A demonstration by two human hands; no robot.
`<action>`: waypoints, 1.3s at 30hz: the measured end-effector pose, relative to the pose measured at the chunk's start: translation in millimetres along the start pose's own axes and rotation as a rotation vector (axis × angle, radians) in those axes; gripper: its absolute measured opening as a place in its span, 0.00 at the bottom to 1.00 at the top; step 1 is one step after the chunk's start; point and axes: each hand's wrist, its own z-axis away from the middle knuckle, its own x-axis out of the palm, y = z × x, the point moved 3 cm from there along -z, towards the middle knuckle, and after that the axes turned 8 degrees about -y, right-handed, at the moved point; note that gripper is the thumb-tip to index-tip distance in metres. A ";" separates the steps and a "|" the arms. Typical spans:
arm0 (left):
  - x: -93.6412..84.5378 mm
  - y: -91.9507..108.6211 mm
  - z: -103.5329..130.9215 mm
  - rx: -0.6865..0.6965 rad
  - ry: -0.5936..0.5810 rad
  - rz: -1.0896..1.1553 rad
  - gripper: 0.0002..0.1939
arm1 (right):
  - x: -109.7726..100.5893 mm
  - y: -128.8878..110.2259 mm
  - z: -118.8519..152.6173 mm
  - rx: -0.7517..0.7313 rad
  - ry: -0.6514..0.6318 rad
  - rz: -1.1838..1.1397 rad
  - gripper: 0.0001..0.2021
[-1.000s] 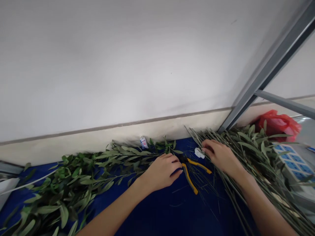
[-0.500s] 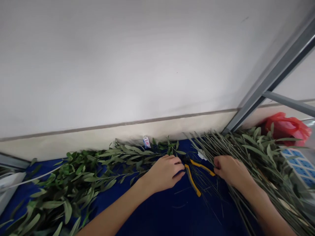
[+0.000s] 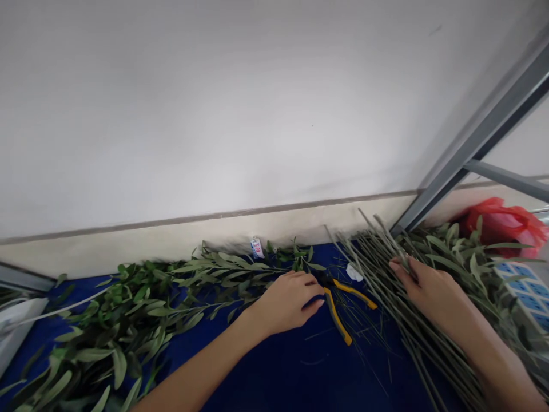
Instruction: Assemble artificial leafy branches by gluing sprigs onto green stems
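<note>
Yellow-handled pliers (image 3: pixel 343 303) are lying on the blue surface (image 3: pixel 274 372), serving as the middle mark. Just left of the pliers, the left hand (image 3: pixel 288 300) is resting palm down with fingers loosely curled, its fingertips touching the pliers' dark head; whether it is actually gripping them is hard to tell. Right of the pliers, the right hand (image 3: pixel 431 292) is pressing down on a bundle of bare green stems (image 3: pixel 386 274), seemingly pinching one. Leafy branches (image 3: pixel 141 309) are spreading out far left of the pliers.
</note>
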 end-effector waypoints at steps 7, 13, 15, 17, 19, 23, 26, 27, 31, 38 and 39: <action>2.5 -3.7 -2.3 -0.003 -0.002 0.017 0.12 | 3.7 -33.6 -0.7 -0.006 -0.046 -0.103 0.15; 2.4 -7.2 7.3 -0.029 -0.032 0.010 0.09 | 54.2 -67.4 -4.2 -0.180 -0.257 -0.261 0.14; 0.7 -8.6 13.2 -0.044 -0.036 0.017 0.09 | 61.7 -57.4 -8.4 -0.106 -0.227 -0.216 0.13; -2.5 -11.0 19.5 -0.061 -0.034 0.037 0.09 | 62.6 -44.0 -11.1 -0.040 -0.209 -0.188 0.11; -7.0 -14.0 26.3 -0.083 -0.026 0.070 0.09 | 58.9 -35.6 -10.7 -0.019 -0.212 -0.193 0.09; -14.7 -17.4 40.2 -0.135 0.005 0.157 0.11 | 45.7 -55.9 1.8 -0.113 -0.212 -0.266 0.10; -10.9 -19.4 49.4 -0.251 0.058 0.617 0.15 | 34.9 -104.3 21.0 -0.324 -0.150 -0.295 0.12; -6.8 -20.7 52.0 -0.305 0.102 0.900 0.19 | 32.7 -122.9 27.9 -0.373 -0.154 -0.267 0.14; 7.4 -29.0 63.4 -0.418 0.415 1.637 0.27 | 27.2 -191.0 44.6 -0.524 -0.267 -0.098 0.15; -19.8 -72.6 129.5 -0.413 0.969 1.666 0.20 | 7.4 -225.2 15.2 -0.497 -0.419 -0.365 0.15; -25.1 -78.0 141.5 -0.410 1.025 1.661 0.20 | 6.7 -225.5 11.2 -0.490 -0.460 -0.392 0.12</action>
